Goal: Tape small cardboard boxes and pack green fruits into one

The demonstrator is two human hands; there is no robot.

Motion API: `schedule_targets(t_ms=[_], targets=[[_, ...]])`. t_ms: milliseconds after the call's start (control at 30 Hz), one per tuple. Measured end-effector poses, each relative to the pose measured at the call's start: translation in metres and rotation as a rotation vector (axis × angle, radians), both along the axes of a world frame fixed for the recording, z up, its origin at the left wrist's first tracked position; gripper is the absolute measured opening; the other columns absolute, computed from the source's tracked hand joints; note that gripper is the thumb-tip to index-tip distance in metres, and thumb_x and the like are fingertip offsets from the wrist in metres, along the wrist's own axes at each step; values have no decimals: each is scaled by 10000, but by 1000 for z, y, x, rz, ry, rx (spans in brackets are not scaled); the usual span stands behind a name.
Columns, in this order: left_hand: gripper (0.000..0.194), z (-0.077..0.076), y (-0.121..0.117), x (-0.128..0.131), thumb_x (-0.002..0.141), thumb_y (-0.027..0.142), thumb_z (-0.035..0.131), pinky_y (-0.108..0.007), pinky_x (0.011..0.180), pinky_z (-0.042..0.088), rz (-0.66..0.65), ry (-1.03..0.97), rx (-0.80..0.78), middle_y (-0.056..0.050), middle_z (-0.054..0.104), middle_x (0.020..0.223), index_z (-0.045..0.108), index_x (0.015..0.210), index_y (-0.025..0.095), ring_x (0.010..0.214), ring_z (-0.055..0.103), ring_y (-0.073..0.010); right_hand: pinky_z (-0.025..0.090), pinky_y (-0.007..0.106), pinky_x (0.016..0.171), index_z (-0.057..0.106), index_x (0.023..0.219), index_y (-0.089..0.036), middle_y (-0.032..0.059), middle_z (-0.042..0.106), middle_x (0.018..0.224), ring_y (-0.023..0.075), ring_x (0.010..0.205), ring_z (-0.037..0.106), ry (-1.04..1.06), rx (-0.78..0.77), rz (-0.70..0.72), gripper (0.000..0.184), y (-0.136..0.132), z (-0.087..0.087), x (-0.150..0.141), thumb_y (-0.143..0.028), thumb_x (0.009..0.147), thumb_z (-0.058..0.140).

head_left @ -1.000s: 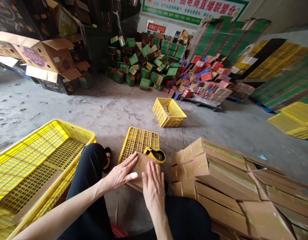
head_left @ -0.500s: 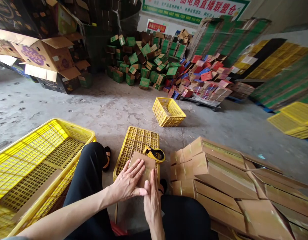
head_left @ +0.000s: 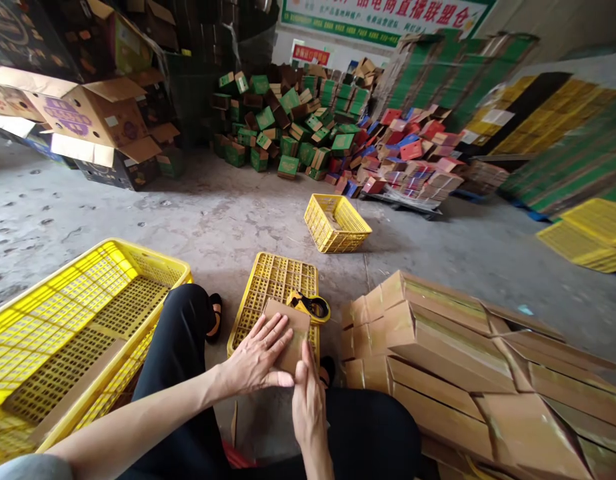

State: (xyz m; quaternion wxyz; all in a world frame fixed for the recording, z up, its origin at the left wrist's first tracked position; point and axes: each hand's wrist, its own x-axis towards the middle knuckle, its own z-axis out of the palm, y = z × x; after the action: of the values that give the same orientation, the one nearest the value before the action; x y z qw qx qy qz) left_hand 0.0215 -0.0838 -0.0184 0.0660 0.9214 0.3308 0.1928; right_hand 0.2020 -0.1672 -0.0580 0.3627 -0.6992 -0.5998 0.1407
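Note:
A small brown cardboard box (head_left: 294, 321) rests on an upturned yellow plastic crate (head_left: 275, 277) between my knees. My left hand (head_left: 262, 350) lies flat across the top of the box, fingers stretched out. Along the box's right edge is my right hand (head_left: 308, 393), its fingers extended and the index finger touching the side. Just beyond the box, a yellow tape dispenser (head_left: 311, 307) sits on the crate's right edge. Both palms hide the near part of the box.
At my left stands a large yellow crate (head_left: 181, 270) with a flat cardboard piece inside. Stacked cardboard boxes (head_left: 448, 347) fill the right. A smaller yellow crate (head_left: 338, 227) is on the floor ahead. Behind it lie heaped green boxes (head_left: 288, 137) and red boxes (head_left: 411, 150).
My right hand has turned more onto its edge and shifted slightly right and towards me along the box. My left hand stays flat on top, nearly unmoved.

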Motion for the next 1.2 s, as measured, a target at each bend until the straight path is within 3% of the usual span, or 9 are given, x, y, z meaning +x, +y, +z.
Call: schedule_targets(t_ms=[133, 233, 400, 500, 567, 733, 900, 1067, 1200], targets=[[1016, -1, 3, -2, 947, 870, 317, -592, 1307, 231, -14, -5, 1, -194, 328, 1715, 376, 1654, 144, 1616, 259, -384, 440, 454, 1239, 382, 1658, -189, 145, 502, 1632, 257, 1529, 474, -27, -2, 21, 620, 45, 9, 9, -490, 1140, 222], [1007, -1, 4, -3, 950, 865, 315, -579, 1314, 225, -17, -5, 8, -186, 327, 1717, 367, 1660, 153, 1616, 261, -377, 429, 475, 1246, 363, 1666, -174, 156, 467, 1655, 268, 1542, 452, -55, 21, 21, 628, 51, 8, 8, -485, 1141, 217], [1014, 0, 3, -4, 946, 867, 307, -572, 1319, 222, -29, -28, 7, -174, 310, 1726, 317, 1684, 171, 1615, 263, -376, 479, 435, 1202, 404, 1652, -218, 121, 452, 1674, 270, 1537, 461, -85, 45, 10, 562, 0, 2, -5, -426, 1146, 274], [1030, 1, 2, -3, 943, 870, 318, -591, 1310, 234, -34, -40, -9, -180, 303, 1728, 286, 1693, 164, 1614, 261, -386, 484, 440, 1198, 330, 1682, -231, 115, 458, 1672, 273, 1538, 459, -168, 85, 67, 555, -32, 3, -12, -375, 1147, 308], [1044, 3, 2, -2, 937, 873, 332, -601, 1307, 233, -40, -45, -32, -183, 301, 1727, 281, 1693, 154, 1617, 249, -390, 476, 457, 1208, 293, 1694, -231, 115, 468, 1667, 275, 1548, 442, -234, 101, 103, 557, -40, 6, -13, -346, 1148, 297], [976, 10, 9, -8, 957, 844, 357, -602, 1317, 196, -128, -61, -111, -141, 338, 1718, 280, 1698, 213, 1621, 244, -373, 442, 524, 1231, 280, 1697, -215, 127, 462, 1669, 306, 1574, 394, -363, 155, 174, 574, -11, 21, -2, -369, 1145, 314], [925, 3, 11, -32, 982, 798, 391, -546, 1322, 233, -189, -90, -132, -102, 335, 1724, 183, 1718, 279, 1614, 277, -333, 404, 575, 1242, 367, 1667, -202, 125, 483, 1656, 328, 1594, 351, -427, 61, 190, 579, 22, 34, 8, -429, 1146, 259], [872, -7, 5, -55, 1010, 767, 364, -590, 1306, 250, -77, -109, -187, -85, 257, 1755, 120, 1723, 327, 1621, 250, -344, 383, 577, 1241, 385, 1662, -221, 117, 472, 1666, 336, 1603, 328, -406, 42, 153, 596, 22, 30, 5, -472, 1140, 242], [934, -9, 2, -52, 1010, 774, 315, -535, 1305, 297, -79, -211, -270, -135, 117, 1784, 12, 1731, 264, 1637, 182, -341, 331, 636, 1242, 401, 1653, -198, 145, 497, 1643, 358, 1587, 358, -466, 57, 88, 586, 23, 26, -11, -447, 1140, 265]])
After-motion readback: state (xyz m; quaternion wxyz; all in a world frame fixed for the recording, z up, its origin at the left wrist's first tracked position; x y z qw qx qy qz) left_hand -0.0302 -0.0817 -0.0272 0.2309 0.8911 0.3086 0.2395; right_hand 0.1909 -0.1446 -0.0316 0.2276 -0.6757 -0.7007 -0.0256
